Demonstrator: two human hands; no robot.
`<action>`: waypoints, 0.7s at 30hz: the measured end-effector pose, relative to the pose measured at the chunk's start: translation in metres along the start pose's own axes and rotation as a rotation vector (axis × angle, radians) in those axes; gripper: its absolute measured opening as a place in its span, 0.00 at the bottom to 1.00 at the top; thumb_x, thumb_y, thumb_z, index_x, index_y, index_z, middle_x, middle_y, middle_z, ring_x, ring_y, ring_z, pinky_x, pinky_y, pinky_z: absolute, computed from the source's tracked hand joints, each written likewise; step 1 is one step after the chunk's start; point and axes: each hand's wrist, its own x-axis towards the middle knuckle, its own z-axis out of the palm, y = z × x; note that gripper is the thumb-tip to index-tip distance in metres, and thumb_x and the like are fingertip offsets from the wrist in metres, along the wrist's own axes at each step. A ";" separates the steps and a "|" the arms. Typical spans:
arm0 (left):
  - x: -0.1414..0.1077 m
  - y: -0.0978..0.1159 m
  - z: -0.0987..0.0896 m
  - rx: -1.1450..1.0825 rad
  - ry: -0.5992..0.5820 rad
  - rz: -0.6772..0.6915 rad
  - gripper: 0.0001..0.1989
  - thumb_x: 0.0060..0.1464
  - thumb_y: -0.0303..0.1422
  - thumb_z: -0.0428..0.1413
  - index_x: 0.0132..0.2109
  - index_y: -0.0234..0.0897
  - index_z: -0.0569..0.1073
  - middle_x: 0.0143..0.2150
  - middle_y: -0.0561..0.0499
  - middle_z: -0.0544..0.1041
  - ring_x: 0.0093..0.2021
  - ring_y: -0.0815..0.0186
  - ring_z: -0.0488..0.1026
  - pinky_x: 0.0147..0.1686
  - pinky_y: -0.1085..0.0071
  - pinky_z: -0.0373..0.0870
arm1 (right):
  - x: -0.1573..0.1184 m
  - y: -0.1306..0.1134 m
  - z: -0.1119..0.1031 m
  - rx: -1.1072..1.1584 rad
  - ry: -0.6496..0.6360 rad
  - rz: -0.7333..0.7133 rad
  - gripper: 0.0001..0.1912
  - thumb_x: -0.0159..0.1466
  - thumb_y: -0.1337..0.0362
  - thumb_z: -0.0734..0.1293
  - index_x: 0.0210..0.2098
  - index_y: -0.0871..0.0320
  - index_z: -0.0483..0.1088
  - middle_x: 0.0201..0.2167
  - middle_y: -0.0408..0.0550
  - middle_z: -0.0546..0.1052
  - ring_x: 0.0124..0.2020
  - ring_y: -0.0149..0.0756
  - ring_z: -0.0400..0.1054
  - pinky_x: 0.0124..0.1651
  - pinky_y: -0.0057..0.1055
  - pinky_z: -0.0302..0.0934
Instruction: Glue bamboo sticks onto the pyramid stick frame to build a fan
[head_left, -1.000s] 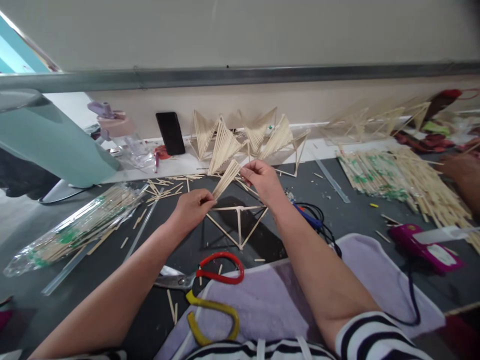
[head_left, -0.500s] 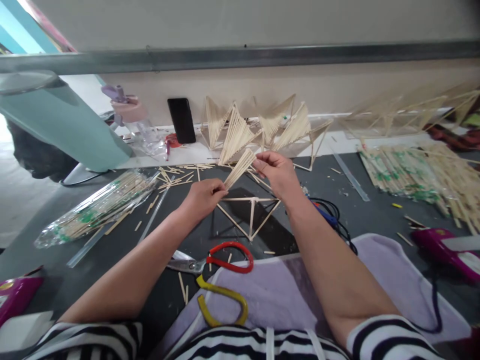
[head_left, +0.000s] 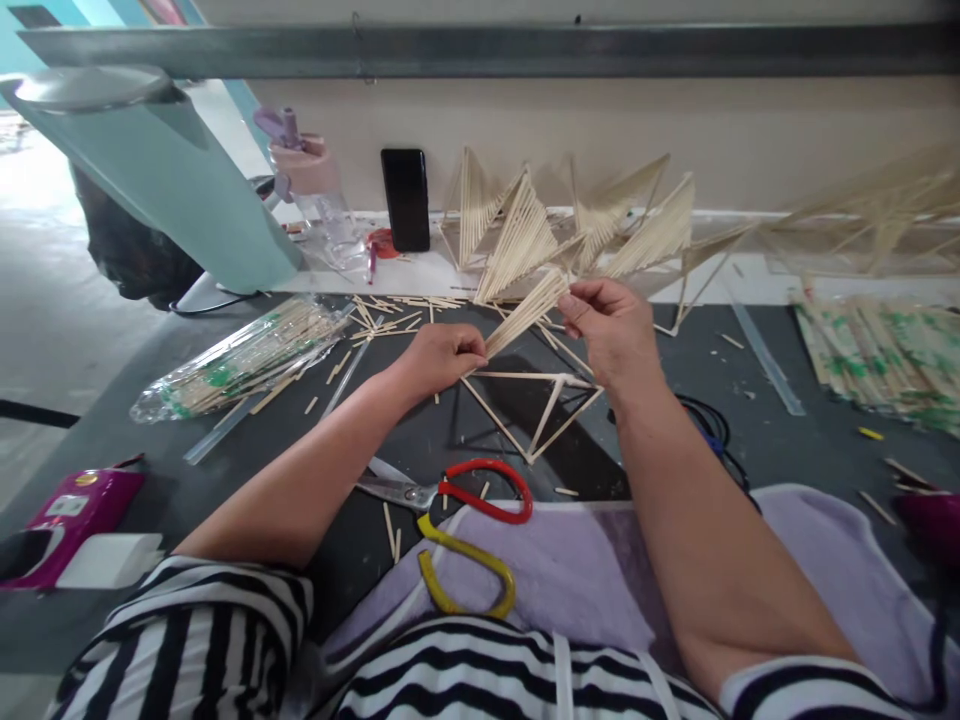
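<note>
A model built of thin wooden sticks [head_left: 529, 312] is between my hands, with a fan-like panel of close-set sticks and an open triangular frame below it. My left hand [head_left: 442, 358] is closed, thumb and fingers pinching the model's left corner. My right hand [head_left: 611, 325] pinches the upper right end of the panel. My fingers partly cover both gripped spots. Behind stands a larger zigzag stick structure [head_left: 517, 245]. Nearer to me lie scissors [head_left: 487, 492] with one red and one yellow handle.
Loose cut sticks [head_left: 390, 318] and a plastic bag of sticks [head_left: 244, 362] lie left; more bagged sticks [head_left: 874, 350] lie right. A phone [head_left: 406, 200], a bottle [head_left: 319, 200] and a pale green cylinder [head_left: 172, 180] stand behind. A purple cloth [head_left: 577, 570] covers the near edge.
The view has swung left and a little down, so things appear farther right and higher. Both hands keep their hold; the stick model has tilted slightly.
</note>
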 end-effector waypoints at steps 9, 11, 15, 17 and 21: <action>0.005 -0.017 0.003 -0.090 0.024 0.117 0.02 0.47 0.29 0.61 0.28 0.35 0.75 0.28 0.54 0.71 0.30 0.70 0.68 0.33 0.73 0.62 | 0.000 0.000 0.001 0.030 0.012 0.006 0.10 0.50 0.63 0.76 0.29 0.57 0.73 0.18 0.36 0.70 0.16 0.22 0.59 0.17 0.22 0.51; 0.006 -0.019 0.004 -0.097 0.033 0.110 0.04 0.47 0.30 0.62 0.29 0.34 0.75 0.28 0.54 0.70 0.29 0.71 0.67 0.32 0.73 0.61 | 0.000 0.000 0.001 0.030 0.015 0.001 0.09 0.51 0.63 0.76 0.29 0.58 0.73 0.18 0.36 0.69 0.16 0.22 0.59 0.17 0.22 0.51; 0.006 -0.022 0.005 -0.095 0.023 0.109 0.06 0.47 0.31 0.62 0.29 0.34 0.74 0.28 0.54 0.69 0.29 0.71 0.67 0.32 0.73 0.61 | 0.001 0.001 0.001 0.023 0.001 -0.006 0.09 0.51 0.63 0.76 0.29 0.57 0.73 0.17 0.35 0.69 0.16 0.23 0.58 0.17 0.22 0.50; 0.007 -0.022 0.005 -0.097 0.016 0.107 0.06 0.47 0.32 0.62 0.28 0.35 0.74 0.28 0.54 0.70 0.30 0.71 0.66 0.32 0.73 0.61 | 0.001 0.001 0.000 0.019 0.003 -0.003 0.09 0.51 0.62 0.75 0.29 0.57 0.73 0.17 0.35 0.69 0.16 0.23 0.58 0.17 0.22 0.50; 0.006 -0.018 0.003 -0.090 0.006 0.081 0.05 0.47 0.31 0.61 0.27 0.35 0.74 0.28 0.54 0.70 0.30 0.70 0.66 0.32 0.73 0.61 | 0.000 -0.003 0.001 -0.013 -0.004 0.014 0.09 0.51 0.62 0.75 0.28 0.57 0.72 0.17 0.35 0.68 0.16 0.22 0.57 0.18 0.23 0.49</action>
